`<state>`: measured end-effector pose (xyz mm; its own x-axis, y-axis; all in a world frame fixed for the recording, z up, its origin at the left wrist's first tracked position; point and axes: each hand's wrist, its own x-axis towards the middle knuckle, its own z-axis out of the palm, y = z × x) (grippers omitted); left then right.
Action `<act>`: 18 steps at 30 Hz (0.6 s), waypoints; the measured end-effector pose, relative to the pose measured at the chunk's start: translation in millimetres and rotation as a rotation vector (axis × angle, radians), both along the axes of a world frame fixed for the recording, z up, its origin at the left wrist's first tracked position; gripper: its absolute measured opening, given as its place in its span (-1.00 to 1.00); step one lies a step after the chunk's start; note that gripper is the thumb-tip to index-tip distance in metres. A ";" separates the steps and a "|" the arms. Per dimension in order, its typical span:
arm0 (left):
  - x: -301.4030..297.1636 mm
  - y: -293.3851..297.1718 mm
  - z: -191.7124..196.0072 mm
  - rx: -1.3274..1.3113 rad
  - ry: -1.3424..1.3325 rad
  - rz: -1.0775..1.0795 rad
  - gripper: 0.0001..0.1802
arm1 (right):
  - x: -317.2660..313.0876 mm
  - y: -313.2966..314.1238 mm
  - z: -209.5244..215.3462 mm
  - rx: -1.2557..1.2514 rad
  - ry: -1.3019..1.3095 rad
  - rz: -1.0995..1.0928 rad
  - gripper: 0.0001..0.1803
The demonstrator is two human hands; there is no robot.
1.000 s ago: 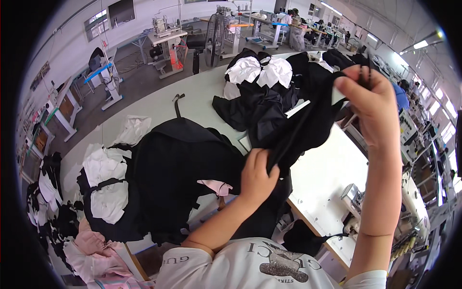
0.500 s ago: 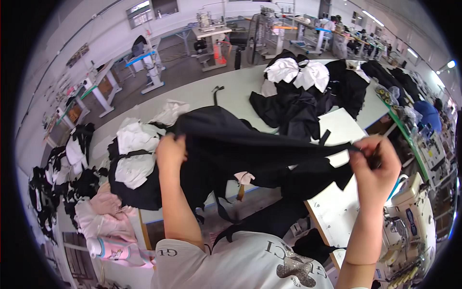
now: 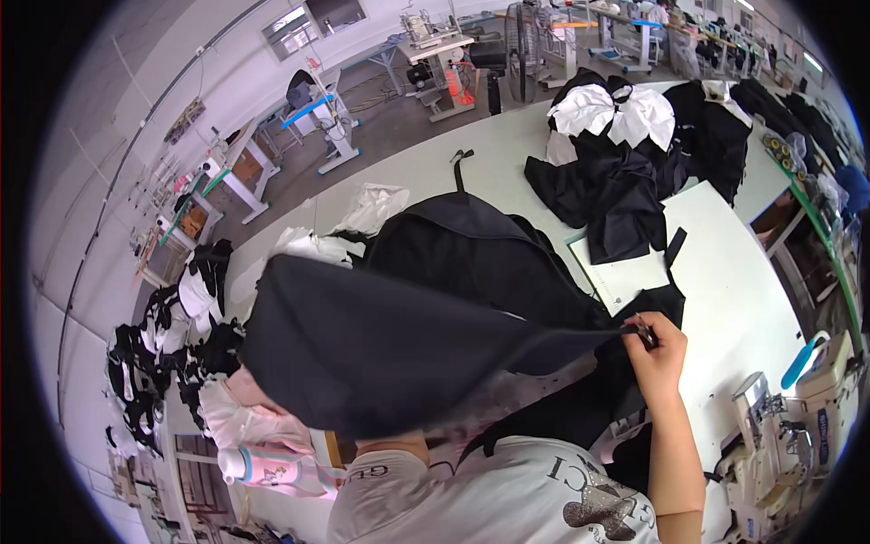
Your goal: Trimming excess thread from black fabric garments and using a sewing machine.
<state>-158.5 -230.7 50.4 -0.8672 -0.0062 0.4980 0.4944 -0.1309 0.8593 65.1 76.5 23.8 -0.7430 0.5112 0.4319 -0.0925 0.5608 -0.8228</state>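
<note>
From the centre of the view, a pale printed shirt [image 3: 507, 490] fills six o'clock, where the person's left forearm [image 3: 399, 443] rises and disappears behind a broad black cloth [image 3: 362, 349]; the left hand is hidden, so its grip cannot be told. A pink and white bottle [image 3: 281, 470] lies near seven o'clock. Between three and four o'clock, the right hand [image 3: 657, 349] pinches the cloth's narrow end, with a small dark object, too small to identify, at its fingers. From that grip the cloth stretches toward nine o'clock, widening as it goes. A sewing machine [image 3: 829, 376] stands toward four o'clock. Beyond, on a pale table [image 3: 507, 168], more black fabric [image 3: 480, 245] lies at twelve, and white pieces [image 3: 612, 118] on black between one and two. Farthest, a fan [image 3: 523, 50] stands near one o'clock.
</note>
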 end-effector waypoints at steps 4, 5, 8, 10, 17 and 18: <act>-67.8 22.3 3.5 -0.700 0.062 0.220 -0.32 | -40.7 3.3 -14.6 -0.079 -0.046 0.006 -0.86; -86.0 35.1 -4.3 -0.869 0.085 0.252 -0.31 | -49.6 7.2 -23.8 -0.120 -0.132 -0.007 -0.86; -142.3 20.1 -98.8 -1.073 0.089 0.159 -0.26 | -63.9 21.0 -63.9 -0.429 -0.296 0.136 -0.84; -101.9 45.0 -79.2 -1.061 -0.168 0.067 -0.39 | -60.0 30.6 -84.3 -0.681 -0.349 0.139 -0.80; 14.8 63.5 -30.9 -0.925 0.164 0.100 -0.91 | -56.2 22.4 -76.4 -0.920 -0.297 0.195 -0.82; 28.1 75.2 -41.8 -0.823 0.062 -0.111 -0.92 | -54.0 20.6 -69.8 -0.923 -0.310 0.190 -0.82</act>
<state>-130.4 -155.4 8.7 -0.8122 0.4644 0.3530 0.5652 0.4768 0.6733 11.1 97.1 -46.0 -0.8601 0.4104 -0.3031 0.1789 -0.3139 -0.9325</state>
